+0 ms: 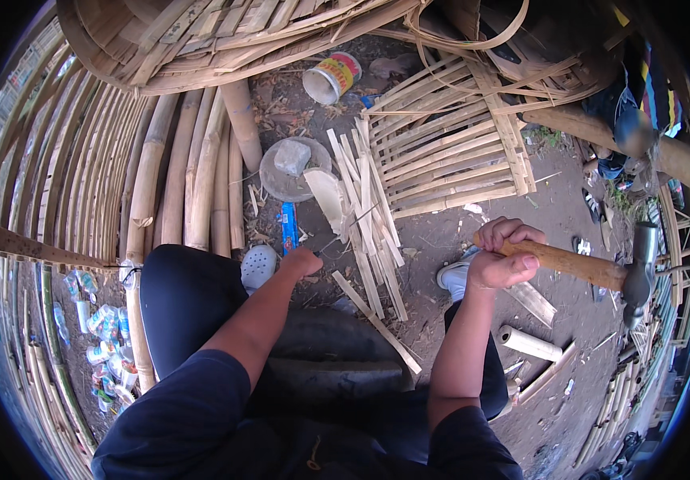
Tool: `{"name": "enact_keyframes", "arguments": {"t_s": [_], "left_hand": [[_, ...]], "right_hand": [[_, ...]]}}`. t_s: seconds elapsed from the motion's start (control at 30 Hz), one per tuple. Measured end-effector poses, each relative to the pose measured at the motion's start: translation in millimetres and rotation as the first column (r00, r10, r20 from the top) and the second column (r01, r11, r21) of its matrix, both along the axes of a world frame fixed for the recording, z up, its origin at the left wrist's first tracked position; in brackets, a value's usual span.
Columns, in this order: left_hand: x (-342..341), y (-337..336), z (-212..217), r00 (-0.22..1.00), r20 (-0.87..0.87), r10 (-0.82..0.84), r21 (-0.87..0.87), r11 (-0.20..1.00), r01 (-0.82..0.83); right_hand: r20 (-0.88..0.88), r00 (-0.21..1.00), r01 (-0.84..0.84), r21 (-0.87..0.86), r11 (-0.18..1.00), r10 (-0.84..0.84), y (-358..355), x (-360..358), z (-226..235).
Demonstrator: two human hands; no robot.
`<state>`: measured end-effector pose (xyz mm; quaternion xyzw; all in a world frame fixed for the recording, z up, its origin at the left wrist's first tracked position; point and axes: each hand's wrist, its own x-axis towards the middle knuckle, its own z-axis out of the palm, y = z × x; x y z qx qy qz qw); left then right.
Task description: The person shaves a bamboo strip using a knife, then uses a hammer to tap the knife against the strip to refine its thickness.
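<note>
My right hand [508, 254] is wrapped around the wooden handle of a hammer [573, 266], held up at the right with its metal head pointing away from me. My left hand [303, 262] is closed in front of my knees, its fingers mostly hidden. A thin dark line, perhaps a wire or nail, runs from near it toward the strips; what the fingers hold I cannot make out. Just beyond lie loose split bamboo strips [366, 212] in a pile. A blue packet [290, 227] rests on the ground close to that hand. Behind the strips lies a slatted bamboo panel [449, 144].
A grey stone [292, 157] sits on a round slab [269, 178]. Farther off, a printed bucket [331, 78] lies tipped. Bamboo poles [201, 172] and a slatted bench [81, 152] stand left. A cut bamboo tube [530, 344] lies right. Woven bamboo [241, 68] overhangs the top.
</note>
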<state>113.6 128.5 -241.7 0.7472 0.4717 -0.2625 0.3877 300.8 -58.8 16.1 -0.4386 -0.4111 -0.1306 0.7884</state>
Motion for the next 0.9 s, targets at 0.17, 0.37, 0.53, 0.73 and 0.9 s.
{"name": "enact_keyframes", "arguments": {"t_s": [0.17, 0.37, 0.53, 0.73, 0.9], "left_hand": [[-9.0, 7.7, -13.0, 1.0, 0.026, 0.007, 0.059, 0.998, -0.009], [-0.3, 0.6, 4.7, 0.999, 0.001, -0.054, 0.115, 0.992, 0.054], [5.6, 6.6, 1.7, 0.997, -0.054, -0.06, -0.054, 0.997, 0.057], [7.3, 4.6, 1.1, 0.994, 0.099, -0.053, -0.026, 0.998, 0.056], [11.9, 6.7, 31.0, 0.999, 0.038, -0.002, -0.079, 0.997, 0.005]], "right_hand": [[-0.092, 0.985, 0.151, 0.041, 0.988, -0.147, 34.5, -33.8, -153.7], [0.057, 0.986, 0.081, -0.985, 0.153, -0.156, 6.2, -63.3, -290.5], [0.001, 0.969, 0.041, -0.987, 0.155, -0.249, 21.0, -45.7, -229.7], [-0.201, 0.898, -0.074, -0.946, 0.317, -0.392, 5.8, -37.6, -184.0], [-0.276, 0.894, -0.11, -0.899, 0.425, -0.352, -14.2, -35.0, -180.4]]}}
